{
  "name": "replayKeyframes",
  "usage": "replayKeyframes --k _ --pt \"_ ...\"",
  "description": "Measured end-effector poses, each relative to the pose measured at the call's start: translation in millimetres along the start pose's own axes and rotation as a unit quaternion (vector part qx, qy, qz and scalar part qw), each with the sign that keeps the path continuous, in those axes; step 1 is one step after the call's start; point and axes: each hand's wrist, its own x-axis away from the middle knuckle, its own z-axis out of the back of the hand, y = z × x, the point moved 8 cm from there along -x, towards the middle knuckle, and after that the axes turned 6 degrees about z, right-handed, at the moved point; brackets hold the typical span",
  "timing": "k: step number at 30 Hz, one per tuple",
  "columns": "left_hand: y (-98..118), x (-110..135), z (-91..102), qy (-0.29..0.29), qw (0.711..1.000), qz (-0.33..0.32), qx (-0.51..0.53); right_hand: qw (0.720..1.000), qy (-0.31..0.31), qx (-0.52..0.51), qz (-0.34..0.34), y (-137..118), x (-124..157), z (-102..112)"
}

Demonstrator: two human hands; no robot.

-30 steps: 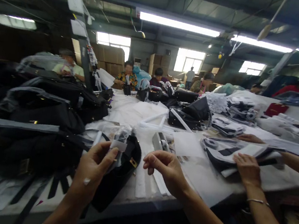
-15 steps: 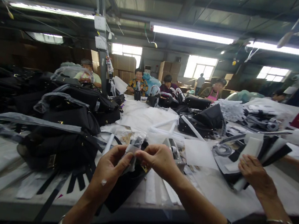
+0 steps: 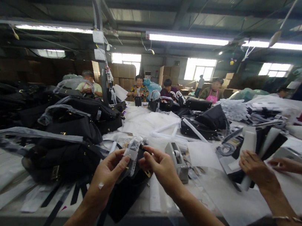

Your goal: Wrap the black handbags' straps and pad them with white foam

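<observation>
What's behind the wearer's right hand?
Past the right hand: a grey device, partly visible. Below the fingers, part of the black bag and its gold clasp show. The device's near left side and the bag surface behind the hand are covered.

the right hand (image 3: 164, 169), at the left hand's (image 3: 107, 172) thumb half a second ago, is now standing apart from it. a co-worker's near hand (image 3: 257, 172) is tilting up black and white pieces (image 3: 248, 143) that were lying flatter; the co-worker's other hand (image 3: 282, 164) is now showing right of them.
</observation>
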Motion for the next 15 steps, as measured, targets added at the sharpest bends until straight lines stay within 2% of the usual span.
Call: replayKeyframes --k 4,7,10,12,15 --pt "6 2 -2.5 0.036 0.995 -0.056 -0.076 0.997 -0.013 -0.071 0.003 -24 14 -12" --pt "8 5 -7.1 0.06 0.984 -0.072 -0.154 0.986 -0.01 -0.162 -0.051 -23 13 -25" --pt "9 7 -6.6 0.083 0.98 -0.072 -0.164 0.968 -0.005 -0.236 -0.08 -16 8 -37" --pt "4 8 -2.1 0.092 0.981 -0.068 -0.158 0.969 0.006 -0.238 -0.069 -15 3 -39" --pt "-16 9 10.8 0.098 0.979 -0.081 -0.161 0.974 0.048 -0.217 -0.045 -16 -3 -34"
